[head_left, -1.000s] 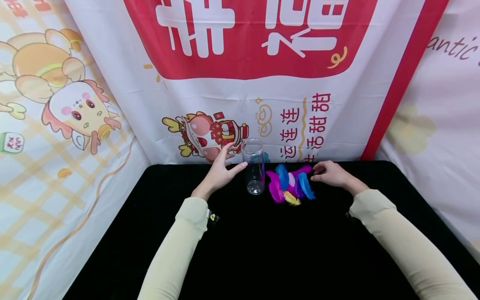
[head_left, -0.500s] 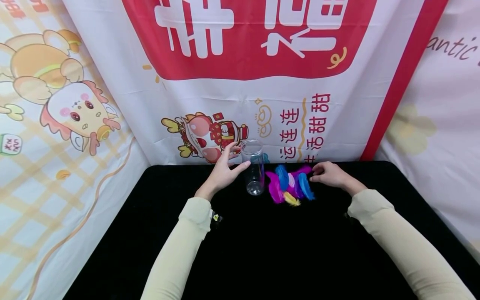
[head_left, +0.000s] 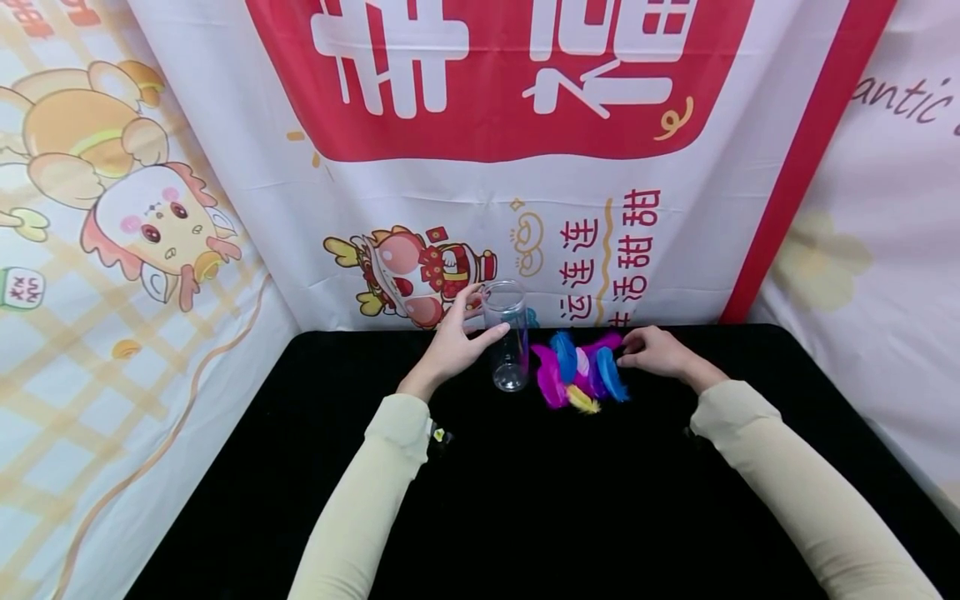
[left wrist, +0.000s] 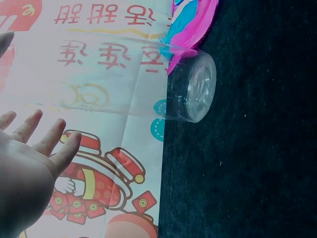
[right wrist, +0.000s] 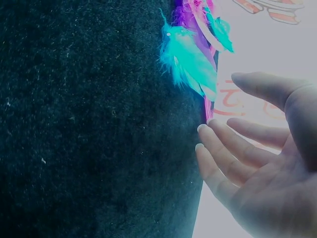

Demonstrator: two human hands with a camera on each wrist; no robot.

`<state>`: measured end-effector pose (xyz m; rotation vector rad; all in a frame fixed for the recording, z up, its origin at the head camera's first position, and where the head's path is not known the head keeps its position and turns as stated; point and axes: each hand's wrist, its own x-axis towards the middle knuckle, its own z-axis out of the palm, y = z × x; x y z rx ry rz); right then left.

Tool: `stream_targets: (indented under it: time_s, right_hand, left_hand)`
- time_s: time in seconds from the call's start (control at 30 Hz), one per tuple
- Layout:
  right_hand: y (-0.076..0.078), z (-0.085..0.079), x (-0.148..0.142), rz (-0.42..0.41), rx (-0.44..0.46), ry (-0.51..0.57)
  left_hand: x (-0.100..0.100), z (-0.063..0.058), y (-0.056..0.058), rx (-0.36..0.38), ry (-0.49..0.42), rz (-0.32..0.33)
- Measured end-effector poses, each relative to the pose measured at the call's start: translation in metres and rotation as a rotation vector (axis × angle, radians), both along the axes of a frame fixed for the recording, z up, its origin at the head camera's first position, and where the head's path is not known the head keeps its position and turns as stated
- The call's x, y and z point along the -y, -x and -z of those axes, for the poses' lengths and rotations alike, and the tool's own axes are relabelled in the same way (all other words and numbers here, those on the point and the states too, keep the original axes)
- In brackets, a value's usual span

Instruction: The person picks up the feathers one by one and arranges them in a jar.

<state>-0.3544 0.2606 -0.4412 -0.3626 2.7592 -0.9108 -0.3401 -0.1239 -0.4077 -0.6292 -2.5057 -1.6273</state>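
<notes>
I hold both arms (head_left: 356, 508) toward the far side, left hand (head_left: 452, 346) spread, right hand (head_left: 662, 352) loosely bent.

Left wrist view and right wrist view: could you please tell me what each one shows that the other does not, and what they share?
Only the left wrist view shows the clear cylindrical container, the left hand with its fingers extended, and the printed red envelopes.

Only the right wrist view shows the right hand, its thumb apart from its fingers, and a purple feather.

Both share the black tabletop, the white printed cloth and part of the feather pile.
</notes>
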Motion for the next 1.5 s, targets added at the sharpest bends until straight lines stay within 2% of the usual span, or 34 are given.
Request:
stream_targets:
  time_s: [0.37,0.6,0.9,1.07,1.3,1.5]
  right_hand:
    - [0.002,0.002,0.002,-0.001,-0.002,0.001]
    - [0.004,0.002,0.005,0.002,0.013,0.004]
    - [0.011,0.000,0.011,0.018,0.069,0.064]
    - [0.009,0.001,0.012,0.021,0.076,0.068]
    - [0.007,0.007,0.013,0.023,0.121,0.088]
    - [0.007,0.009,0.014,0.020,0.144,0.123]
  left_hand:
    - [-0.008,-0.001,0.003,0.030,-0.006,-0.009]
    - [-0.013,0.000,0.004,0.008,0.010,-0.028]
    - [-0.015,-0.004,0.012,-0.013,-0.003,-0.032]
    - [-0.016,-0.003,0.011,-0.001,-0.013,-0.032]
    - [-0.017,0.004,0.008,0.019,-0.038,-0.032]
    - [-0.020,0.006,0.007,0.002,-0.053,-0.027]
